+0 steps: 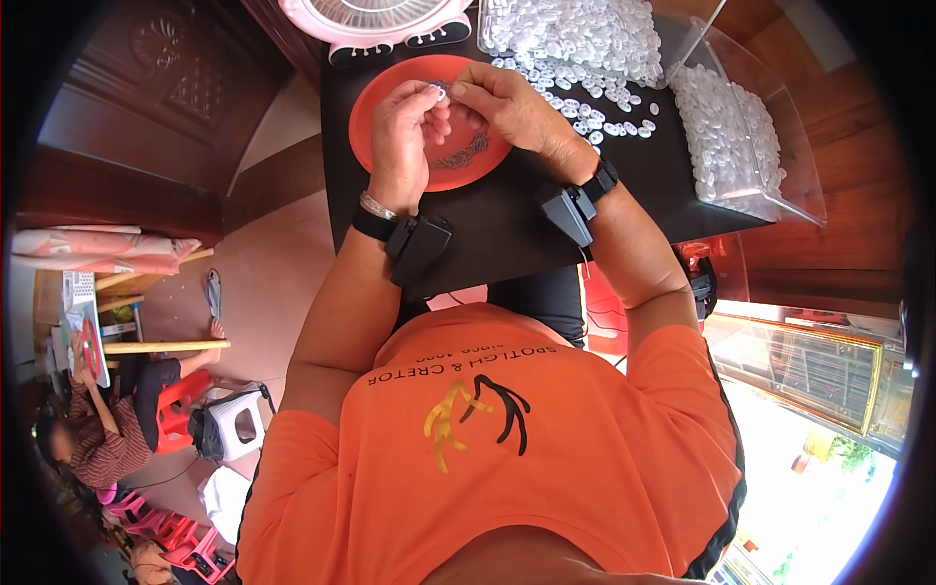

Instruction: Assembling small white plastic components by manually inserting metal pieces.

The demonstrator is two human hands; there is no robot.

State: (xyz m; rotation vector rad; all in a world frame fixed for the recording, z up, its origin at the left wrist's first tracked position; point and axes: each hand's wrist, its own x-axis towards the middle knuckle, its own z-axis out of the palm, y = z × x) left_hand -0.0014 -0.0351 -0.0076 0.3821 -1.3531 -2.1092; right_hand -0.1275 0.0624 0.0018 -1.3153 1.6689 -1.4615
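Note:
Over an orange-red plate (365, 132) on the dark table, my two hands meet at the fingertips. My left hand (398, 146) pinches a small white oval plastic piece (440, 94) between thumb and forefinger, its other fingers curled below. Right beside that piece, the thumb and forefinger of my right hand (517, 112) are pressed together; whatever they hold is too small to make out. Thin grey metal pins (464, 156) lie in a loose heap on the plate under my hands, with more partly hidden behind my fingers.
Loose white oval pieces (590, 119) are scattered right of the plate. Two clear bins hold more, one bin (575, 34) behind and another (731, 141) at the right. A pink fan (375, 19) stands beyond the plate. At far left, another person (107, 439) sits at a separate table.

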